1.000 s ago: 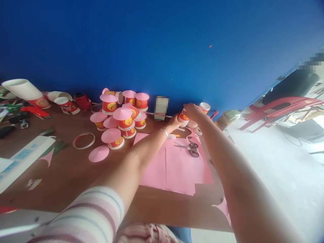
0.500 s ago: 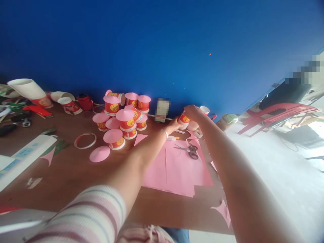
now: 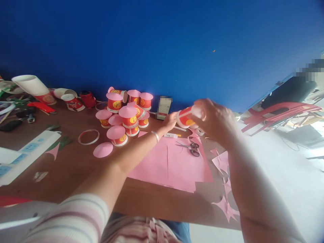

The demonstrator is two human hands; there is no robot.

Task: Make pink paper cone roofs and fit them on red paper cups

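My right hand (image 3: 214,118) is wrapped round a red paper cup (image 3: 186,118) with a yellow emblem, tilted on its side above the back of the table. My left hand (image 3: 170,122) is by the cup's left rim; its fingertips are hidden, so its grip cannot be made out. Below lie pink paper sheets (image 3: 157,162) with black-handled scissors (image 3: 194,149) and a white glue tube (image 3: 170,135). Left of them stand several red cups with pink cone tops (image 3: 128,110). A loose pink cone (image 3: 103,150) lies in front.
A tape ring (image 3: 88,136) and a white power strip (image 3: 30,155) lie at the left, near more paper cups (image 3: 32,86). A small calendar (image 3: 164,107) stands against the blue wall. Pink scraps (image 3: 226,208) lie along the right edge, beyond which is a red chair (image 3: 278,113).
My right hand has lifted a red cup up and tilted it, coming nearer the camera. My left hand has drawn slightly left. The view has shifted a little.
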